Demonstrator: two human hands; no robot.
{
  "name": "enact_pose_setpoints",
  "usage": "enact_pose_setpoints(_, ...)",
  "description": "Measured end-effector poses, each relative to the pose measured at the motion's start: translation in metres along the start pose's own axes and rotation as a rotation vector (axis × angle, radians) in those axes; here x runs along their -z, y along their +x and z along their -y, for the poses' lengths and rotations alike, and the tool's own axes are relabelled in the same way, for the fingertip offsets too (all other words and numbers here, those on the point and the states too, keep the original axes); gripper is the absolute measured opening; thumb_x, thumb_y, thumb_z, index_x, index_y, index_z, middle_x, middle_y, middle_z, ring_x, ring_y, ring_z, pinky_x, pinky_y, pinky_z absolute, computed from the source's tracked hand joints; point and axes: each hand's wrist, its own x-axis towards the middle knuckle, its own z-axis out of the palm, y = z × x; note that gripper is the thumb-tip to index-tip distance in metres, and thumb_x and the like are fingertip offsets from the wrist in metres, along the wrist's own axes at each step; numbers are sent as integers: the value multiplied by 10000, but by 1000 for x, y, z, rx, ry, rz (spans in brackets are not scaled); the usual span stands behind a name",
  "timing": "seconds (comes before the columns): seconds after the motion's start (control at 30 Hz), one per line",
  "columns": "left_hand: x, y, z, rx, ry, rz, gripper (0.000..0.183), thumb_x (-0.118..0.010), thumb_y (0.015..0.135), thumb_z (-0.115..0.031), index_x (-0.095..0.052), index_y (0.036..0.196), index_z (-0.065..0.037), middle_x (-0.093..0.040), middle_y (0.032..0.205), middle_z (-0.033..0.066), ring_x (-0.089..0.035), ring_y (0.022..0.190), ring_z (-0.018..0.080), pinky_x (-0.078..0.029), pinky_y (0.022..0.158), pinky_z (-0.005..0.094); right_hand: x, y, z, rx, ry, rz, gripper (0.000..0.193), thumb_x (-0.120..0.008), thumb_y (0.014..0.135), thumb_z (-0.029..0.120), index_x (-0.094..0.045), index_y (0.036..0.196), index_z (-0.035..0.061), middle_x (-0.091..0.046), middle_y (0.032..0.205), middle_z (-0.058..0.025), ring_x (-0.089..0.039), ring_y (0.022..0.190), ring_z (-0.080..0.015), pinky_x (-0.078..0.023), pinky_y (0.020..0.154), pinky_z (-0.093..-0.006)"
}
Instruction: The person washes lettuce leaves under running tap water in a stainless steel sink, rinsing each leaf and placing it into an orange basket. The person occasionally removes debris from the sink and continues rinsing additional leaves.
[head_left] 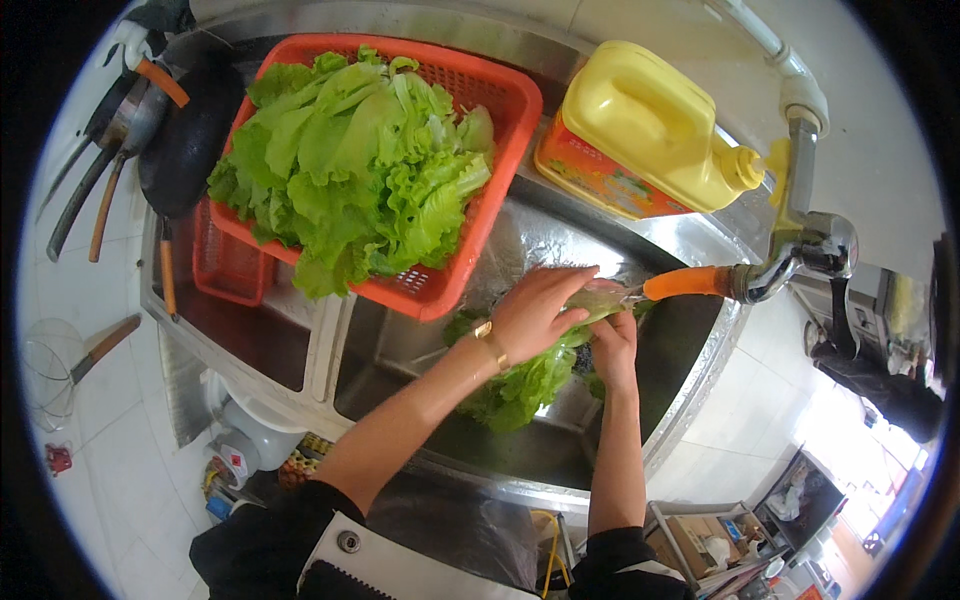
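Observation:
My left hand (535, 312) and my right hand (612, 345) both grip a green lettuce leaf (520, 385) over the steel sink basin (660, 400). The leaf's pale stem end sits between my fingers under the orange spout of the tap (690, 283), where water runs onto it. A gold bracelet circles my left wrist. The leafy end hangs down into the basin. Behind it, an orange-red plastic basket (505, 140) rests across the sink rim, heaped with lettuce leaves (350, 160).
A yellow jug (650, 130) with an orange label lies on the counter behind the tap. A black pan (185, 140) and several ladles hang at the far left. A second orange basket (225, 265) sits in the left basin. Boxes and clutter stand on the floor at lower right.

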Motion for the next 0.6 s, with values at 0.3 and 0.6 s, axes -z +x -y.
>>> enact_pose_setpoints(0.3, -6, 13, 32, 235, -638, 546, 648, -715, 847, -194, -390, 1378, -15, -549, 1184, 77, -512, 1077, 120, -459, 905, 306, -4, -6, 18, -6, -207, -68, 499, -562, 895, -6, -398, 1364, 43, -536, 1212, -68, -573, 1037, -160, -466, 873, -277)
enact_pose_setpoints(0.6, -11, 26, 28, 416, -790, 737, 279, -506, 876, -60, -499, 1144, 15, -574, 974, 45, -565, 777, 99, -491, 696, 273, 5, -11, 30, -121, -231, 18, 366, -557, 915, 52, -458, 1267, 21, -555, 1062, -42, -528, 913, -124, -432, 826, -268)
